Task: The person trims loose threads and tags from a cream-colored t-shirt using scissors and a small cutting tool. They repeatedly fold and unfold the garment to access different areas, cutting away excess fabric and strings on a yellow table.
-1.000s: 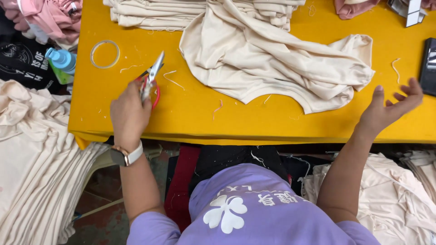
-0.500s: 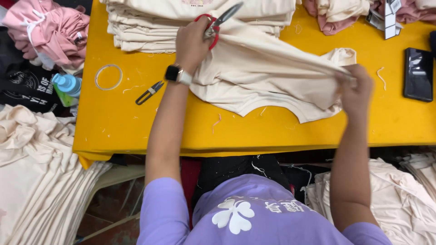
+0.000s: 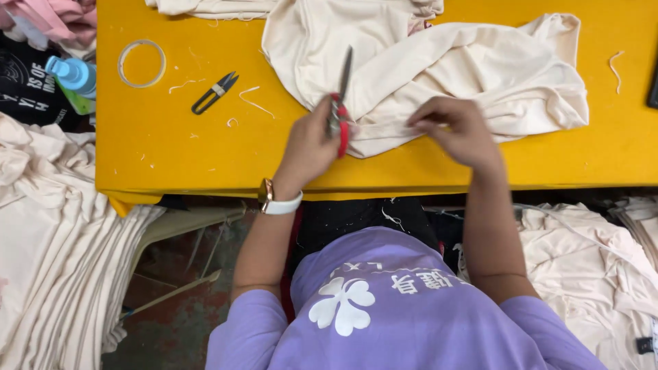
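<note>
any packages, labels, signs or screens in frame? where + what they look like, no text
Dark slab, maybe a phone: right edge of the yellow table, black, mostly cut off; no lit screen seen.
Bottle: left of the table, blue cap, green label.
Black garment: far left, white print.
Small black tag: bottom right, on cream cloth.
No signs.

Hidden and cut-off parts
Scissors' red handle point(image 3: 342, 129) mostly buried in left hand point(image 3: 310, 145); cream garment point(image 3: 439, 68) and folded stack point(image 3: 205, 7) cropped by top edge; black object point(image 3: 652, 85) cut off at right edge.
</note>
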